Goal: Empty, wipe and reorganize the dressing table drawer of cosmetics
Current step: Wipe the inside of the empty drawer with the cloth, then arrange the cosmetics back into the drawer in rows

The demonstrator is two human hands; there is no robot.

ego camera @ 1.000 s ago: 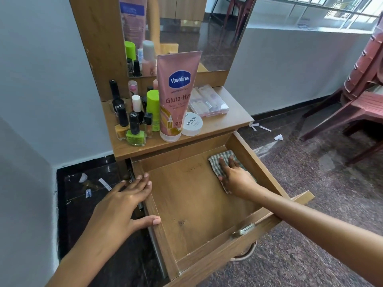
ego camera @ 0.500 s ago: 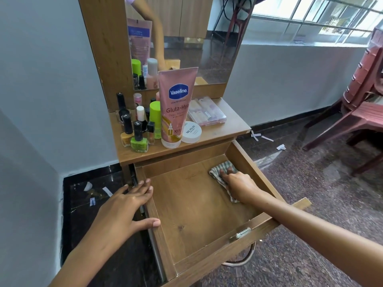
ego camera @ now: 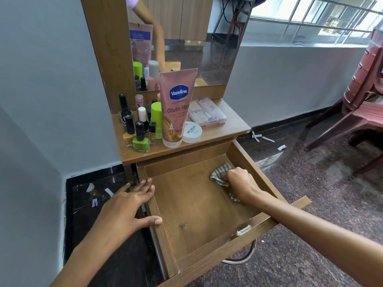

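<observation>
The wooden drawer is pulled out and holds only a checked cloth at its back right corner. My right hand grips the bunched cloth against the drawer floor, fingers curled over it. Flat on the drawer's left wall lies my left hand, thumb hooked over the inner edge. On the table top stand a pink Vaseline tube, a white nail polish remover tub, several nail polish bottles, a green-capped bottle and a clear case.
A mirror rises behind the table top. Stacked maroon plastic chairs stand to the right on the speckled floor. Paper scraps lie on the floor on both sides. A grey wall closes the left side.
My right hand went from lying flat on the spread cloth to curling round it and bunching it up. The left hand stayed on the drawer's left wall.
</observation>
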